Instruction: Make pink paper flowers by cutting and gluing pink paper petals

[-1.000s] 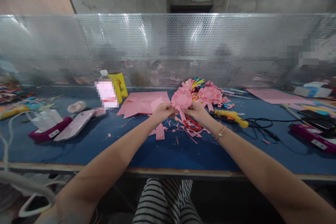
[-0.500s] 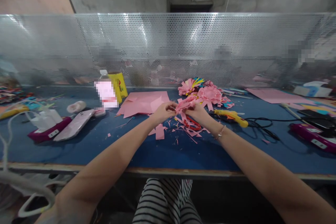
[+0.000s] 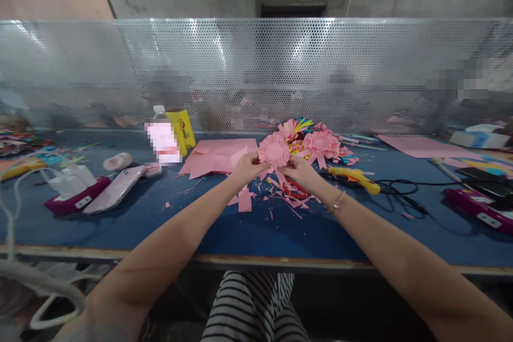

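Note:
A pink paper rosette point(image 3: 274, 149) with a pleated edge and a round flat middle faces me, held up above the table. My left hand point(image 3: 247, 166) pinches its left edge, and my right hand point(image 3: 297, 169) grips its lower right edge. Paper tails hang from its underside between the hands. Behind it lie more pink paper rosettes point(image 3: 321, 142) in a pile with yellow and blue paper pieces. Under my hands, red-handled scissors point(image 3: 295, 190) lie partly hidden among pink paper scraps point(image 3: 245, 200).
Pink paper sheets point(image 3: 212, 157) lie left of my hands, near a bottle point(image 3: 163, 141) and a yellow packet point(image 3: 183, 131). A yellow glue gun point(image 3: 355, 177) with a black cord is at right. Purple power strips point(image 3: 76, 200) and a phone point(image 3: 116, 188) also rest there. A perforated metal screen point(image 3: 224, 75) stands behind.
The rosette has been tilted up, from nearly edge-on to showing its round front. Both hands have shifted slightly and keep hold of it.

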`<move>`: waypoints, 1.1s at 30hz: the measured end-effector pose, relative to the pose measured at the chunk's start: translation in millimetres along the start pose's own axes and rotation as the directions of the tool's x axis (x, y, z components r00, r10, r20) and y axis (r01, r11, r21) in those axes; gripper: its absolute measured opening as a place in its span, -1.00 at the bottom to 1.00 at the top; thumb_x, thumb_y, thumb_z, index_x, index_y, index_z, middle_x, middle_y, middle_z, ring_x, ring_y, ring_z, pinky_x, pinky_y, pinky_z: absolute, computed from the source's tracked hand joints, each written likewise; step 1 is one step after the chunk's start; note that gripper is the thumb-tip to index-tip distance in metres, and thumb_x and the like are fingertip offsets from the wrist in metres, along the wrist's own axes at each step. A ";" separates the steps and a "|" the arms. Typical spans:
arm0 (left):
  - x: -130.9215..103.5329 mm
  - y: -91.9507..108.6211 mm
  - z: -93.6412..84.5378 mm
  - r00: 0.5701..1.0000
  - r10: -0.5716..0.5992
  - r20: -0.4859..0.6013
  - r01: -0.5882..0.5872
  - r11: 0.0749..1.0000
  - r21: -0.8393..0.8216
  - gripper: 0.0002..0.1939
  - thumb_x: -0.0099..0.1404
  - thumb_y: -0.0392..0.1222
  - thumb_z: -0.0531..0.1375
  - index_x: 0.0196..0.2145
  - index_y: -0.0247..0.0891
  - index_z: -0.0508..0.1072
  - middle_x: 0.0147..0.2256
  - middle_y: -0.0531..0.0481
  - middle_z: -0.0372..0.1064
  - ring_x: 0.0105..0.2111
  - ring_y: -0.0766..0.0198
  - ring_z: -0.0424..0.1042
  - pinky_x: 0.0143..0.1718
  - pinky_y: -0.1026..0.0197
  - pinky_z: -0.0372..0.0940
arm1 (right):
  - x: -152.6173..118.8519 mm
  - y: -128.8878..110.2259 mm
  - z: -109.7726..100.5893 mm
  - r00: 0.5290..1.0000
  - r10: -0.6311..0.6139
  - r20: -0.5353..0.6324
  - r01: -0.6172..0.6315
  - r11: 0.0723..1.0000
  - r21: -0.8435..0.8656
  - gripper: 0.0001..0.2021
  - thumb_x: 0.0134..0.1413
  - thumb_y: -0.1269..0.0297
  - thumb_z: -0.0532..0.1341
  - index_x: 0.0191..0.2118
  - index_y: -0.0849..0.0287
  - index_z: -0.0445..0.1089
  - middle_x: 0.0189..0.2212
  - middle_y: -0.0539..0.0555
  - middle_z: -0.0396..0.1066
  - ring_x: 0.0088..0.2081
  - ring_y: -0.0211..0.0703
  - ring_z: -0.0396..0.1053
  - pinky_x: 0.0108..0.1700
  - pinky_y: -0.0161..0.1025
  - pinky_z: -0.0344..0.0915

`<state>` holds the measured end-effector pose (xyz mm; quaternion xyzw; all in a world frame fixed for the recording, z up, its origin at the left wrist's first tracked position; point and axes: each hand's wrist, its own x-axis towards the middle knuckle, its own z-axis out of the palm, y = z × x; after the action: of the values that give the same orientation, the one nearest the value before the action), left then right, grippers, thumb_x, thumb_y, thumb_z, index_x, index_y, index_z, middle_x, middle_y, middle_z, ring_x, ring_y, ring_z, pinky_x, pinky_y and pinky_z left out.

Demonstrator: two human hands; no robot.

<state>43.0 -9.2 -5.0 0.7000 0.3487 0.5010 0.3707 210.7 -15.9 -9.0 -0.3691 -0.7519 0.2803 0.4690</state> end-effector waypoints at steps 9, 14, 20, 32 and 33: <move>2.1 -3.0 -2.4 0.985 -0.167 -0.045 0.150 0.956 -0.253 -0.77 -0.17 -0.19 0.28 -0.55 -0.34 0.32 -0.62 0.11 0.23 -0.63 0.48 0.13 -0.59 0.35 0.00 | -0.7 0.8 -2.7 0.999 0.004 -0.036 -0.009 0.992 -0.128 -0.76 -0.26 0.36 0.11 -0.32 0.24 0.21 -0.31 0.06 0.29 -0.25 -0.19 0.26 -0.17 -0.22 0.17; 2.7 -4.3 -2.6 0.985 -0.166 -0.051 0.143 0.942 -0.305 -0.75 -0.18 -0.20 0.29 -0.53 -0.33 0.33 -0.63 0.11 0.23 -0.62 0.47 0.16 -0.60 0.35 0.00 | -2.1 -3.3 -2.8 1.000 0.020 -0.011 -0.021 0.980 -0.196 -0.79 -0.27 0.37 0.12 -0.36 0.23 0.21 -0.41 0.01 0.27 -0.36 -0.24 0.25 -0.28 -0.27 0.19; 2.6 -6.0 -2.2 0.990 -0.136 -0.037 0.118 0.941 -0.318 -0.74 -0.16 -0.19 0.29 -0.47 -0.32 0.36 -0.61 0.10 0.25 -0.65 0.49 0.13 -0.60 0.36 -0.01 | -4.8 -6.1 -1.8 0.996 0.080 0.036 -0.077 0.994 -0.071 -0.79 -0.27 0.34 0.16 -0.39 0.22 0.17 -0.54 -0.05 0.24 -0.50 -0.32 0.22 -0.42 -0.33 0.17; 0.8 -1.8 -0.1 0.992 -0.123 -0.034 0.106 0.941 -0.323 -0.73 -0.17 -0.20 0.29 -0.46 -0.34 0.38 -0.58 0.08 0.30 -0.60 0.46 0.21 -0.55 0.35 0.08 | -6.0 -5.4 0.9 0.986 0.155 0.065 -0.153 0.988 -0.035 -0.73 -0.30 0.26 0.21 -0.45 0.19 0.10 -0.59 -0.08 0.25 -0.56 -0.35 0.20 -0.46 -0.33 0.14; 0.6 -0.7 0.2 0.993 -0.118 -0.031 0.101 0.938 -0.332 -0.72 -0.17 -0.20 0.29 -0.44 -0.34 0.38 -0.56 0.07 0.33 -0.58 0.43 0.24 -0.51 0.33 0.12 | -6.3 -6.2 1.0 0.986 0.153 0.068 -0.151 0.988 -0.036 -0.73 -0.30 0.26 0.21 -0.45 0.18 0.09 -0.59 -0.09 0.25 -0.56 -0.35 0.20 -0.46 -0.33 0.14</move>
<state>43.2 -8.4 -5.4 0.5949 0.3077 0.5482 0.5008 209.8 -24.6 -7.8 -0.4225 -0.7419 0.3163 0.4136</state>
